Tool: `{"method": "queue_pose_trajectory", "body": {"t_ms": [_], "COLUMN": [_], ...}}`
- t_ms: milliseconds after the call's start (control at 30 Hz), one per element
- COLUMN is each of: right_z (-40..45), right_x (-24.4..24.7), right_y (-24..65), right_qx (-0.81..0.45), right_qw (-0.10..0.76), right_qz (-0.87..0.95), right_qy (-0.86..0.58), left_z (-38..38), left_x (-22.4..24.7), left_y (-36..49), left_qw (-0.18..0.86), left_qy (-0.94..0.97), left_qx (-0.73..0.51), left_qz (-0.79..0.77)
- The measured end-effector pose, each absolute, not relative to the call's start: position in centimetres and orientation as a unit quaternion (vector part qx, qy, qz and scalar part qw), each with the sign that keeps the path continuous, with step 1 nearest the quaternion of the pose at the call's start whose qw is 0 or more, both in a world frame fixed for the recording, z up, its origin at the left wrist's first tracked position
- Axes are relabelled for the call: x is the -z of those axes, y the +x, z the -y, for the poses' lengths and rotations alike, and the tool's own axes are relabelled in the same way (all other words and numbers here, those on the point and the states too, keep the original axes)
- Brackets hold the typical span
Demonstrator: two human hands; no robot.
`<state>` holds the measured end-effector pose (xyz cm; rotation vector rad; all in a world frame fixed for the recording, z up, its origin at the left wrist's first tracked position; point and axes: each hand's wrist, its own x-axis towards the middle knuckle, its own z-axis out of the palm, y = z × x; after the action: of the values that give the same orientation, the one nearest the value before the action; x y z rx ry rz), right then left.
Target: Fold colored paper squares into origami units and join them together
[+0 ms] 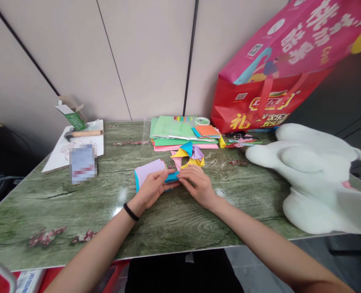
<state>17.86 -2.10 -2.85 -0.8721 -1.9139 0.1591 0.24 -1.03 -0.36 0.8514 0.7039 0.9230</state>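
Observation:
Between my two hands is a folded piece of blue paper [171, 177], held just above the table. My left hand [152, 188] grips its left side, thumb on top and fingers beneath. The fingers of my right hand [198, 184] close on its right end. Close to the left hand lies a stack of square paper [148, 168], lilac on top with blue showing at the edge. Just beyond my hands sit several folded paper pieces [187, 149] in blue, yellow, pink and lilac, arranged in a partial ring.
Behind are stacked coloured sheets [168, 128] with small orange squares [207, 130]. A white plush toy [314, 171] covers the right side, near gift bags [244, 101]. On the left lie a hammer [87, 133], a green box [73, 116] and a blurred packet [83, 164].

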Motion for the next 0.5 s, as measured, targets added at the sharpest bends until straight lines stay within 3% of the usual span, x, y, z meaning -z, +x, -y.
{"method": "queue_pose_trajectory", "body": {"t_ms": [300,500], "right_z": [2.25,2.26], "right_x": [2.05,2.14], "right_y": [17.82,17.91], "right_qx": [-0.217,-0.255], "right_qw": [0.546,0.547], "right_qz": [0.724,0.689], "right_qy": [-0.362,-0.401], "left_z": [0.92,0.92], "left_x": [0.38,0.24], "left_y": [-0.18,-0.21], "left_qw": [0.747,0.753], "left_qy": [0.44,0.444], "left_qx": [-0.391,-0.382], "left_qz": [-0.309,-0.3]}}
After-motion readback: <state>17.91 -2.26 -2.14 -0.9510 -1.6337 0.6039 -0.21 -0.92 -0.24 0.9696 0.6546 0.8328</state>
